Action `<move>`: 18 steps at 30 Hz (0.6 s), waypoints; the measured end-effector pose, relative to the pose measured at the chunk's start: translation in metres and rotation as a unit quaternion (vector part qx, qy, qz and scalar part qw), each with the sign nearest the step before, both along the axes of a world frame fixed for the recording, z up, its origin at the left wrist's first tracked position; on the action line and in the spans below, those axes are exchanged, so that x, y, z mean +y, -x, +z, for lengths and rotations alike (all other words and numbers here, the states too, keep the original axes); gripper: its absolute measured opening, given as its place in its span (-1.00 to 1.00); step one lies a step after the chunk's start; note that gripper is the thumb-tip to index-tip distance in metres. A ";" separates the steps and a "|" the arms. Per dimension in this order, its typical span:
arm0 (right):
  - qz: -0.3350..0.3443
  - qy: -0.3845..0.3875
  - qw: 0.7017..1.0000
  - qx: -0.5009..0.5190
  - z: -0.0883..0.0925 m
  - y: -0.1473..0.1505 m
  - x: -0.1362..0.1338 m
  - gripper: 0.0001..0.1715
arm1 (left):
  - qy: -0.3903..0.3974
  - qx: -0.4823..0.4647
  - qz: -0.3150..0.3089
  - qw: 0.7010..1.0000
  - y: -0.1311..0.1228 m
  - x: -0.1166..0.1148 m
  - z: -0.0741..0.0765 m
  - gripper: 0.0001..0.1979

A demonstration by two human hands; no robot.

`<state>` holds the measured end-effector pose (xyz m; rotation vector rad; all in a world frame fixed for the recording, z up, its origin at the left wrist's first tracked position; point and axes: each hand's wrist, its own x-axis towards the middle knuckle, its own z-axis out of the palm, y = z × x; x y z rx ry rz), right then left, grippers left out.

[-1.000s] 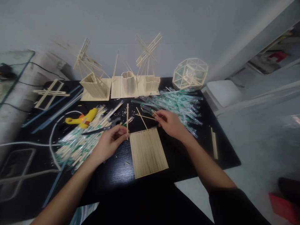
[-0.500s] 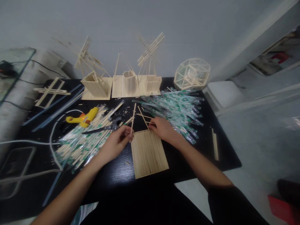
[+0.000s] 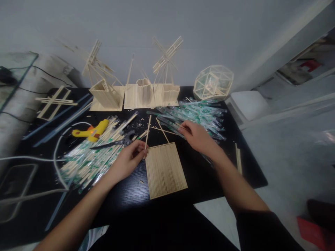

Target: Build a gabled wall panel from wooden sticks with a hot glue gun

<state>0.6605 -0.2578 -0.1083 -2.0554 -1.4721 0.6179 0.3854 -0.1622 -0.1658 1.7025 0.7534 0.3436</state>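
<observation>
Presently the left hand (image 3: 129,158) sits at 9 o'clock of the panel (image 3: 165,169), a flat mat of sticks lying on the black desk (image 3: 125,198). Its fingers (image 3: 141,150) are closed in a pinch on the lower end of a stick (image 3: 148,132), which runs toward 12 o'clock from the panel's upper left corner. A second stick (image 3: 162,130) lies slanted just above the panel's top edge.

The right hand (image 3: 199,137) is at 1 o'clock of the panel, on the near edge of the wrapper pile (image 3: 199,111). Its fingers (image 3: 183,127) are curled and touching the wrappers; whether they grip one cannot be told.

Scissors (image 3: 117,141) and a yellow glue gun (image 3: 91,131) lie at 10 o'clock of the left hand. Stick models (image 3: 146,92) stand at 12 o'clock along the wall.
</observation>
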 end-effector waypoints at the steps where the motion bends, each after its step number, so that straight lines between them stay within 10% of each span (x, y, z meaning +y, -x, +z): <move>1: -0.004 -0.006 1.000 -0.003 0.002 -0.003 -0.001 -0.76 | -0.001 0.000 0.001 1.000 0.000 0.000 0.000 -0.79; 18: -0.043 -0.086 0.994 -0.046 0.029 -0.022 -0.012 -0.79 | -0.007 0.013 0.006 1.000 0.001 -0.003 0.000 -0.77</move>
